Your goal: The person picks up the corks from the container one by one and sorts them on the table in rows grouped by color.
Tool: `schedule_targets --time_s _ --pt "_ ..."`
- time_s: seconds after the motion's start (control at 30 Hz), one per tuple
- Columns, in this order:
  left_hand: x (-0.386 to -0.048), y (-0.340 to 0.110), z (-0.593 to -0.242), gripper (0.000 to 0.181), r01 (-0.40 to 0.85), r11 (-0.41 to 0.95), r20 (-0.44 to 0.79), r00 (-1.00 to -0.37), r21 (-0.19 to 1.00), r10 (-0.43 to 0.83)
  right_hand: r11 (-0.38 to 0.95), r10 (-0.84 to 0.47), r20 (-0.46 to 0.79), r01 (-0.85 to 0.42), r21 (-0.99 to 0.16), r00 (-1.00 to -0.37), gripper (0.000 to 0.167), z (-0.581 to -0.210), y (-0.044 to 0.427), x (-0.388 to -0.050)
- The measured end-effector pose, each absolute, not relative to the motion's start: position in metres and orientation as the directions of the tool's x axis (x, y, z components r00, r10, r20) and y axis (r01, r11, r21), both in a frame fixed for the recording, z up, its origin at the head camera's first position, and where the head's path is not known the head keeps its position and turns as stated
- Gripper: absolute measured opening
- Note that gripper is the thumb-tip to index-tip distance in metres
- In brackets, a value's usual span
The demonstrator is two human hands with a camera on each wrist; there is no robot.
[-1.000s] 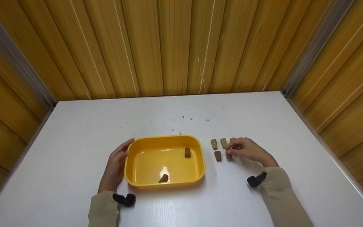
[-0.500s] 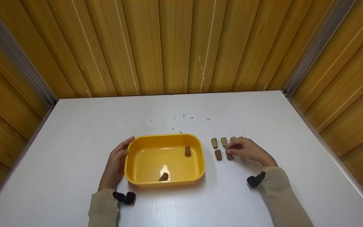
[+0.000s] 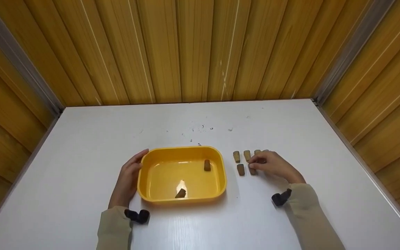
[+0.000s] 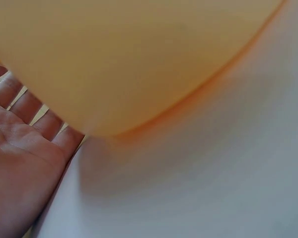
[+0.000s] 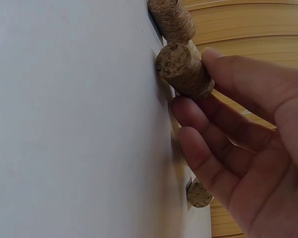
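A yellow plastic tray stands on the white table, with two brown corks lying in it: one cork at the right and another cork near the front wall. My left hand rests against the tray's left side, its fingers fairly straight along the outer wall. To the right of the tray, my right hand pinches a brown cork between thumb and fingers, low over the table. Next to it lies a similar brown cork. The right hand partly hides the corks beyond it.
Behind the brown corks runs a row of lighter tan corks, among them one cork at its left end. Dark specks mark the table behind the tray. Yellow wood-look panels enclose the back and both sides.
The whole head view has shifted up very slightly. Both hands, the tray and the corks keep practically the same places; the right hand stays on the same cork.
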State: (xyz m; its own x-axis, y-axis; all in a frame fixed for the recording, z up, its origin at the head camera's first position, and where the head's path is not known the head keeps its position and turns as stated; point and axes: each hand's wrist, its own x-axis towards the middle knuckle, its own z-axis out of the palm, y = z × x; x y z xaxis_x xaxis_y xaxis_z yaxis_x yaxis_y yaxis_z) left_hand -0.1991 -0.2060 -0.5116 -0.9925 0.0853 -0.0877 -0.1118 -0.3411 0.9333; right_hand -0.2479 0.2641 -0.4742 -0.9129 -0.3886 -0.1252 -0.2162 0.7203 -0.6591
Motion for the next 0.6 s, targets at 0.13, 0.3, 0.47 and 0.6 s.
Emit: schedule_targets --time_s 0.13,0.3,0.47,0.6 --pt "-0.1983 -0.2066 -0.5119 0.051 -0.098 -0.353 -0.068 -0.993 0.930 0.096 0.721 -0.381 -0.122 -0.212 -0.659 -0.916 0.017 -0.4748 0.2633 -0.2483" --pt "-0.1980 -0.2072 -0.5117 0.050 -0.089 -0.351 -0.062 -0.994 0.932 0.086 0.724 -0.374 -0.134 -0.199 -0.660 -0.918 0.018 -0.4745 0.2620 -0.2483" --pt "-0.1980 -0.2065 -0.5111 0.050 -0.102 -0.329 -0.080 -0.993 0.939 0.081 0.723 -0.380 -0.131 -0.206 -0.659 -0.916 0.018 -0.4714 0.2620 -0.2474" --pt "-0.1984 -0.2054 -0.5104 0.050 -0.106 -0.338 -0.083 -0.993 0.935 0.083 0.714 -0.397 -0.120 -0.223 -0.663 -0.910 0.019 -0.4682 0.2622 -0.2472"
